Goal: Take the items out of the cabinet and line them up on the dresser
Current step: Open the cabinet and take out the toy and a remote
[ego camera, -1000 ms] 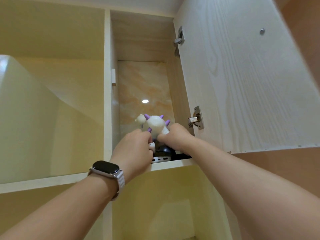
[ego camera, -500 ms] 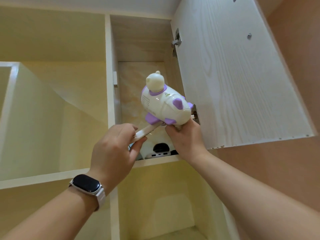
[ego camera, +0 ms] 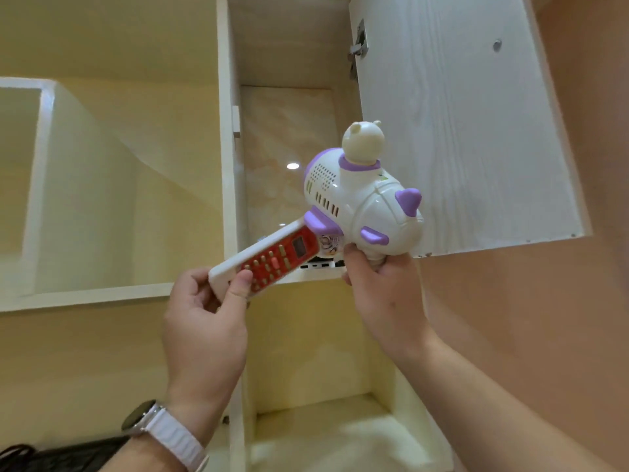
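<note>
We hold the white-and-purple toy [ego camera: 360,199] out of the cabinet. Our right hand [ego camera: 384,294] is wrapped round its short handle from below, likely to keep the bulky body upright. At its eight o'clock the red-faced handset [ego camera: 272,258] slants from our left hand [ego camera: 204,318], thumb on the keys and fingers curled behind. One item per hand probably saves a trip to the dresser. At the toy's six o'clock a white item [ego camera: 316,267] waits on the shelf. The open door [ego camera: 459,131] stands at two o'clock.

Cabinet shelf [ego camera: 313,275], pale wood. At its front edge lies a white box [ego camera: 317,266] with dark ports facing out. A dark thing [ego camera: 328,259] sits just behind it, mostly hidden.
</note>
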The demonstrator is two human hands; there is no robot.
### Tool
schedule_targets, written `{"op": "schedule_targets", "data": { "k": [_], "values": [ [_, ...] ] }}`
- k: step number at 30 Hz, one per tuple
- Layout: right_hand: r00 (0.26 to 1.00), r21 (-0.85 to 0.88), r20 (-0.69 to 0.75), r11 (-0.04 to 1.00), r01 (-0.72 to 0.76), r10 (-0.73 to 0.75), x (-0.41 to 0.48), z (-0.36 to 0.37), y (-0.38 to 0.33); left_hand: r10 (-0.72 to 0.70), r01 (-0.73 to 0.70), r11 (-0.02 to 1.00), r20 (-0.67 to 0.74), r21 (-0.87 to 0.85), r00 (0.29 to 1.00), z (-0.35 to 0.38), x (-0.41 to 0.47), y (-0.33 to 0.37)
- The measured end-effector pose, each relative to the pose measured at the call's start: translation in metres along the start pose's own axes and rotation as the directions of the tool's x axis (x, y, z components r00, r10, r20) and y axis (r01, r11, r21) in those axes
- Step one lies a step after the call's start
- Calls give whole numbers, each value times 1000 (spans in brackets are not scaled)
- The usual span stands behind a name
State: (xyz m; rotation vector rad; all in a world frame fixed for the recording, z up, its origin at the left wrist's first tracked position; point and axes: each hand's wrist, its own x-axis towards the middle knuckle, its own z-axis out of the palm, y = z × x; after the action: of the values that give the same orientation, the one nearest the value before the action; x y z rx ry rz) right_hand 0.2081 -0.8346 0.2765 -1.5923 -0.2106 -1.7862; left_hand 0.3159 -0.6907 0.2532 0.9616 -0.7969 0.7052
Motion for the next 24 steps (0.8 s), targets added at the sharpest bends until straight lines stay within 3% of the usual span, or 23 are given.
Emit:
{"op": "schedule_targets", "data": {
  "k": [5, 9, 14, 18, 22, 24],
  "values": [
    [993, -32, -103, 997, -66, 62, -44, -13, -6, -220, 228, 952, 63, -206, 973, -12, -49, 13],
    [969, -101, -116, 968, -231, 219, -81, -12, -13, -418, 479, 803, 237, -355, 877, -32, -77, 8],
    [940, -161, -154, 931, -328, 305, -118, 8, -31, -565, 778, 513, 540, -362, 624, -63, -102, -11],
    [917, -240, -172, 888, -392, 359, -153, 29, -45, -515, 930, 269, 778, -252, 360, -96, -126, -28],
    [897, -367, -266, 824, -433, 353, -189, 40, -55, -471, 979, 160, 862, -127, 189, -126, -147, -33],
    [890, -405, -298, 799, -445, 345, -204, 39, -61, -433, 987, 128, 891, -93, 140, -136, -154, -33]
  ]
}}
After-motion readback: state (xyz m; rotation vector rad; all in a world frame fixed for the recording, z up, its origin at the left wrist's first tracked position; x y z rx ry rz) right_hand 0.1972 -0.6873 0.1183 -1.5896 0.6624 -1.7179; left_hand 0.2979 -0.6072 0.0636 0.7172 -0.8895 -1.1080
